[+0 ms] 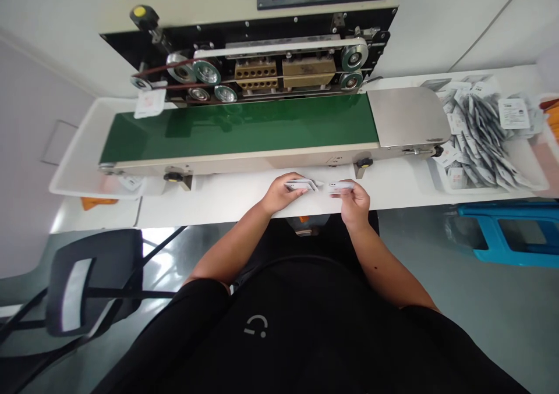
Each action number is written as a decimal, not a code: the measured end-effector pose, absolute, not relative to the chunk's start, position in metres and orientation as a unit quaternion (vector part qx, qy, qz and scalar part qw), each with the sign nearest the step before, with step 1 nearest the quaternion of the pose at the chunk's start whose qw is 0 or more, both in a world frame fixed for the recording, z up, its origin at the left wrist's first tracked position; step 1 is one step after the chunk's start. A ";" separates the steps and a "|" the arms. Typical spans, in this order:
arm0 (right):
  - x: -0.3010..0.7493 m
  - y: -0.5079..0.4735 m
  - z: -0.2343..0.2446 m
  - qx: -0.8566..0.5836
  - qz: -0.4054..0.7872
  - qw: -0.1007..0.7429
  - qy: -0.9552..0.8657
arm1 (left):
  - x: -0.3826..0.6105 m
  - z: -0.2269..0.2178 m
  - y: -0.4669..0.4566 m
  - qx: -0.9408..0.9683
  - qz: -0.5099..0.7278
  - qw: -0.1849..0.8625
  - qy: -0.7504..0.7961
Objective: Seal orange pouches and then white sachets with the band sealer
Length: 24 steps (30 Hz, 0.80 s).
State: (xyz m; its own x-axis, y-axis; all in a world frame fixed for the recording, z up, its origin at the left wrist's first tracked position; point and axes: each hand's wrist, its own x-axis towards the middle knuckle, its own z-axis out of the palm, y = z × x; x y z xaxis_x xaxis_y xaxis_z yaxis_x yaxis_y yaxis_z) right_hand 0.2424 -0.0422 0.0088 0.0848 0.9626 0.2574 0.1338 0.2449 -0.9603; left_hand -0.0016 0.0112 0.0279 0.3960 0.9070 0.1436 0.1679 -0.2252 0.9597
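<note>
My left hand (278, 195) is wrapped round a small stack of flat printed packets (302, 184) just above the front of the white table. Close by on the right, my right hand (356, 203) pinches a single white printed packet (338, 186) between thumb and fingers. A small gap separates that packet from the stack. Behind both hands runs a band sealing machine with a green conveyor belt (253, 127). Another packet (150, 102) hangs at the left end of its rollers, over the belt.
A white bin (539, 173) heaped with packets (480, 132) stands at the right. At the left, a translucent bin (72, 149) sits under the belt's end. A black chair (100, 272) and a blue stool (506, 234) flank me. Black knobs (364, 163) stick out below the conveyor.
</note>
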 end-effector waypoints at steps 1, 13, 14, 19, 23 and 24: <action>0.242 -0.045 0.014 -0.490 0.379 0.574 -0.535 | -0.002 0.027 0.011 0.669 0.387 0.489 0.404; 0.301 0.076 0.153 -0.474 0.417 0.585 -0.509 | -0.002 0.023 0.013 0.669 0.383 0.476 0.424; 0.310 0.093 0.152 -0.496 0.407 0.569 -0.515 | -0.002 0.023 0.013 0.674 0.380 0.470 0.425; 0.346 0.158 0.136 -0.554 0.373 0.527 -0.526 | -0.002 0.024 0.014 0.685 0.379 0.455 0.424; 0.336 0.171 0.141 -0.580 0.399 0.494 -0.511 | -0.002 0.023 0.015 0.691 0.375 0.450 0.424; 0.327 0.170 0.144 -0.596 0.406 0.484 -0.496 | -0.003 0.022 0.015 0.692 0.374 0.449 0.423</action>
